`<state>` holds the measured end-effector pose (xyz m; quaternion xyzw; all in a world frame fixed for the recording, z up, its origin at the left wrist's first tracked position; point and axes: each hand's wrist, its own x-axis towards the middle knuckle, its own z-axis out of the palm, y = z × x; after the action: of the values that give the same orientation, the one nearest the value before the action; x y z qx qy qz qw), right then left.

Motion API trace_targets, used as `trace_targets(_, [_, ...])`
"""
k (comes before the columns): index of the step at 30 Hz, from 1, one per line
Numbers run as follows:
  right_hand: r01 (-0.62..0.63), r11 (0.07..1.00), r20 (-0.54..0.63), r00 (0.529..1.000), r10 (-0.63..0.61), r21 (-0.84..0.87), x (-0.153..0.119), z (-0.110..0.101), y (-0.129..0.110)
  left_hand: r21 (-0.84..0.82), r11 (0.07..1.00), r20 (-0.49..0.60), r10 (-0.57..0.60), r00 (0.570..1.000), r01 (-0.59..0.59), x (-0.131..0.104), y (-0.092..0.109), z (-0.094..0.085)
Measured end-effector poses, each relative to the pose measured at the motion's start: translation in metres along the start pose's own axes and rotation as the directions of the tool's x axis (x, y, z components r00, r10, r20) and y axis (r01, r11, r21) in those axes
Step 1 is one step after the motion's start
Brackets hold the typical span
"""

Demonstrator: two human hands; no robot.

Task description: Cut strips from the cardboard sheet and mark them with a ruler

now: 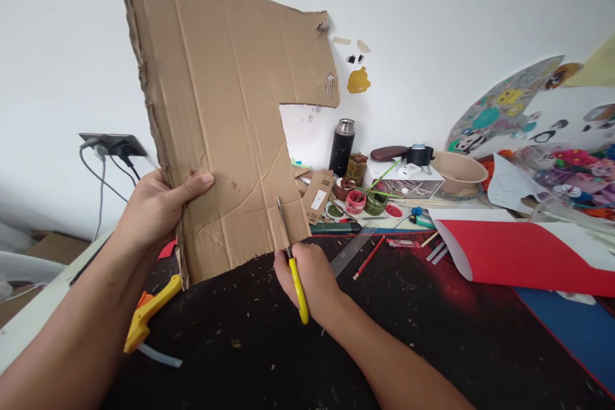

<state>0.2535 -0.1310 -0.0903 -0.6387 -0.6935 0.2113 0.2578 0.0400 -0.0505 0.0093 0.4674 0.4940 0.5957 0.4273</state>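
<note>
Brown corrugated cardboard sheet [230, 96]: held up off dark, speckled worktop [230, 359], w/ squared notch on R side & crease slanting across lower part.
L hand [156, 205]: pinching sheet's lower L edge, thumb flat on near face, fingers hidden behind.
R hand [312, 278]: closed round yellow-handled metal scissors [294, 272], one blade lying over near face at bottom edge, tip pointing up.
Yellow plastic glue gun w/ translucent stick [154, 311]: on worktop, beside L forearm.
Small open paint jars, red, brown & green [355, 202]: at back, near black cylindrical flask [342, 150].
Thin red pencil [369, 257]: on worktop, beside clear flat ruler [353, 251].
Large curled red paper [523, 253]: far R.
</note>
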Motion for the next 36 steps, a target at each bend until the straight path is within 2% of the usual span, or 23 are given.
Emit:
trace_targets(7, [0.010, 1.000, 0.002, 1.000, -0.010, 0.000, 0.000, -0.002, -0.002, 0.011, 0.999, -0.011, 0.047, 0.999, -0.047, 0.000, -0.002, 0.001])
trace_targets(20, [-0.002, 1.000, -0.021, 1.000, 0.003, 0.015, 0.001, 0.002, 0.001, -0.018, 0.999, -0.030, 0.037, 0.999, -0.037, 0.000, 0.000, 0.004])
trace_targets(24, [-0.006, 0.998, 0.000, 1.000, 0.006, 0.067, 0.002, 0.002, 0.002, -0.010, 1.000, -0.030, 0.007, 1.000, -0.008, 0.002, 0.000, 0.003])
trace_targets(31, [0.082, 0.985, -0.024, 0.997, -0.079, 0.151, 0.001, 0.005, 0.007, -0.064, 0.998, 0.001, -0.016, 1.000, 0.016, 0.008, -0.004, -0.001])
trace_targets(36, [0.066, 0.960, 0.011, 0.997, -0.072, 0.271, -0.001, 0.006, 0.009, -0.077, 0.997, -0.025, 0.021, 0.999, -0.023, 0.007, 0.000, -0.005])
